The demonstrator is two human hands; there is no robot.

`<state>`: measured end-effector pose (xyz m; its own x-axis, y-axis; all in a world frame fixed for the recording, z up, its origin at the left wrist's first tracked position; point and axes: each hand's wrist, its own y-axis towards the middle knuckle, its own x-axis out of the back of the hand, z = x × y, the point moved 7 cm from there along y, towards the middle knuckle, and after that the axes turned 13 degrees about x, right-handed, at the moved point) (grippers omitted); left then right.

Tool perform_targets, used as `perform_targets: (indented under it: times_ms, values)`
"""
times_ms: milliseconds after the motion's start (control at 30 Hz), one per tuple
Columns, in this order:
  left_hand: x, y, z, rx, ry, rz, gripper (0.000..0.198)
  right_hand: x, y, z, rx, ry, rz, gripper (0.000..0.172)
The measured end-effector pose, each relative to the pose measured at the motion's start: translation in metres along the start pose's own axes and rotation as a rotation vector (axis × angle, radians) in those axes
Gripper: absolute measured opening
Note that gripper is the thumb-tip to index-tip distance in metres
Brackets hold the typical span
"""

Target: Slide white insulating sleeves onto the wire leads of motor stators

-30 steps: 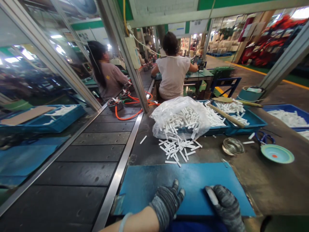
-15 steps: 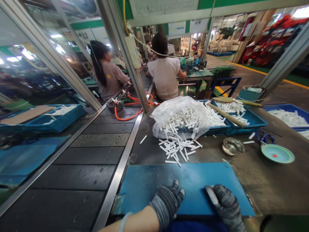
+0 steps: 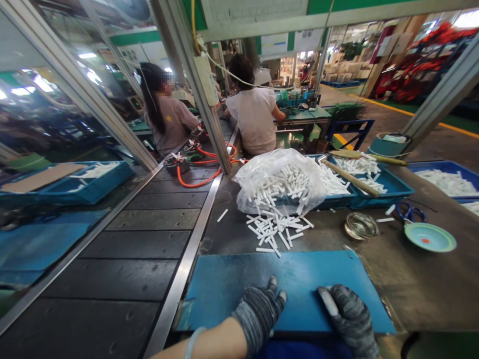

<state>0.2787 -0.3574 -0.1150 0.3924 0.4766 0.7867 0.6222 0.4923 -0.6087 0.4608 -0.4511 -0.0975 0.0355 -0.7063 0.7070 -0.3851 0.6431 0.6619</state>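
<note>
My left hand (image 3: 260, 311), in a grey striped glove, rests on a blue mat (image 3: 295, 271) at the table's front edge. Its thumb and forefinger stretch forward, apart, and I see nothing in them. On the mat's right part lies my right hand (image 3: 350, 316), gloved alike, fingers curled and thumb laid along them; the palm side is hidden, so whether it holds something does not show. Beyond the mat, short white tubes (image 3: 279, 229) spill in a loose pile from a clear plastic bag (image 3: 249, 187) full of them.
Left of the table runs a slatted conveyor (image 3: 127, 244) with an orange hose (image 3: 181, 174). Blue bins (image 3: 402, 187) of white tubes, a glass bowl (image 3: 361, 226), scissors (image 3: 411, 212) and a green dish (image 3: 430, 238) stand right. A metal post (image 3: 209, 109) rises ahead; two co-workers sit beyond.
Both my hands stay where they were. The conveyor slats have shifted slightly toward me. The co-worker in the white top has leaned a little to the left.
</note>
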Motion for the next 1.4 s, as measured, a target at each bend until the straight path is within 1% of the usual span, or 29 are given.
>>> perform_targets:
  times_ms: [167,333,467,633,667,767,833,900,967,1100,1233,1400]
  values:
    - [0.003,-0.002,-0.001,0.011,-0.009,0.037,0.093,0.003,0.002,0.000,0.020,-0.025,-0.025,0.028]
    - [0.009,-0.006,-0.002,0.025,-0.004,0.048,0.091,0.003,0.004,0.003,0.039,-0.051,-0.011,0.030]
    - [0.013,-0.008,-0.002,0.029,-0.004,0.052,0.091,0.004,0.005,0.001,-0.001,-0.032,-0.016,0.031]
    - [0.012,-0.008,-0.002,0.030,-0.006,0.068,0.092,0.005,0.007,0.002,0.006,-0.019,-0.036,0.036]
    - [0.010,-0.007,-0.002,0.027,-0.008,0.063,0.093,0.005,0.007,0.001,-0.015,-0.014,-0.036,0.036]
    - [0.005,-0.003,-0.002,0.021,-0.017,-0.002,0.094,0.002,0.004,-0.001,-0.086,0.019,-0.029,0.036]
    - [0.002,-0.001,-0.001,0.038,-0.019,-0.046,0.097,0.001,0.003,-0.001,-0.108,0.040,-0.021,0.036]
    - [0.001,-0.001,0.000,0.046,-0.019,-0.063,0.098,0.000,0.002,-0.001,-0.112,0.047,-0.012,0.036]
    - [0.003,-0.002,-0.001,0.041,-0.019,-0.057,0.097,0.000,0.002,-0.001,-0.101,0.042,-0.002,0.035]
    - [0.012,-0.007,-0.004,0.027,0.012,-0.001,0.095,0.005,0.008,0.001,-0.025,-0.007,-0.016,0.034]
    - [0.016,-0.010,-0.004,0.044,0.049,0.054,0.091,0.007,0.011,-0.001,-0.025,0.008,-0.030,0.035]
    - [0.015,-0.010,-0.004,0.039,0.037,0.045,0.090,0.006,0.009,0.000,-0.023,-0.005,-0.030,0.035]
